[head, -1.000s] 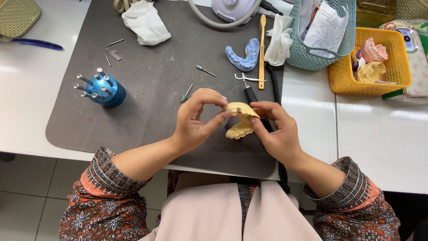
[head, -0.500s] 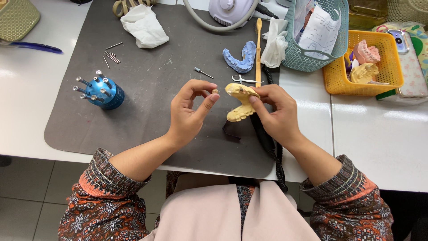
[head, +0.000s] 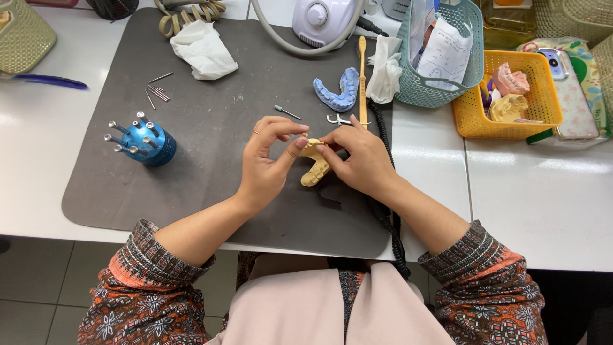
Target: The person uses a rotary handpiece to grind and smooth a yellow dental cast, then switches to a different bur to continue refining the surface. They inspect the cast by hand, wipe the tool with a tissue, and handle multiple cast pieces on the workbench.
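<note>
2 hands [head: 268, 163] [head: 361, 156] pinch yellow dental cast [head: 314, 167] | grey mat [head: 211, 160]

Head camera looks steeply down, near (single view), over grey mat [head: 211, 83].

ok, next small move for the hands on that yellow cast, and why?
Probably steady the cast with the right hand and let the left hand press at its top edge: both hands pinch it above the grey mat, left thumb and forefinger at that edge.

A pale yellow plaster dental cast [head: 314, 164], horseshoe-shaped with moulded teeth, sits tilted above the near right part of the grey mat, pinched between fingertips.
</note>
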The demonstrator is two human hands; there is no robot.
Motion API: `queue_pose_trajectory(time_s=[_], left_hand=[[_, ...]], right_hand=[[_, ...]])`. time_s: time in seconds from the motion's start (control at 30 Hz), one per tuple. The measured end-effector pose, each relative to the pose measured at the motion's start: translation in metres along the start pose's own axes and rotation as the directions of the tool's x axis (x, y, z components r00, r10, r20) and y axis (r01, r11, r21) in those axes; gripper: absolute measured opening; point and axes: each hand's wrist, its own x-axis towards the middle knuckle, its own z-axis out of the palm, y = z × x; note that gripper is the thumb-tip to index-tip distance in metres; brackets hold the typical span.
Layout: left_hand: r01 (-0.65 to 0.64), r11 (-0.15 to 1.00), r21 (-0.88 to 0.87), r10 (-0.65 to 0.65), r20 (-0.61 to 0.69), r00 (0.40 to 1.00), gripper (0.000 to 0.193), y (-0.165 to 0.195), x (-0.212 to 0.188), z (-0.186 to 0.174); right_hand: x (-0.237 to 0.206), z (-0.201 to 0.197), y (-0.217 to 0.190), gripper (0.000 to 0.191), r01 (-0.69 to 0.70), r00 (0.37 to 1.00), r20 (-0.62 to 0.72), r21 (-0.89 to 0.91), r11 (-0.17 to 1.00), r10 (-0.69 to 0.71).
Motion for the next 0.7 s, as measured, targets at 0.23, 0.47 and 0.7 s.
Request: queue_pose_trajectory(time_s=[0.23, 0.47, 0.7], left_hand=[[0.082, 0.994, -0.065, -0.080, 0.035, 0.996, 0.015, -0.005, -0.001, 0.000], [0.139, 0.987, -0.078, -0.135, 0.059, 0.989, 0.017, -0.008, 0.000, -0.001], [0.168, 0.978, -0.125, -0.157, 0.089, 0.984, 0.018, -0.011, 0.000, 0.000]], right_hand=[[-0.007, -0.018, 0.005, 0.012, 0.104, 0.989, -0.097, -0.109, 0.989, -0.115], [-0.022, -0.033, 0.001, 0.029, 0.423, 0.901, 0.163, -0.118, 0.898, -0.402], [-0.022, -0.024, -0.005, 0.027, 0.538, 0.834, 0.214, -0.105, 0.837, -0.509]])
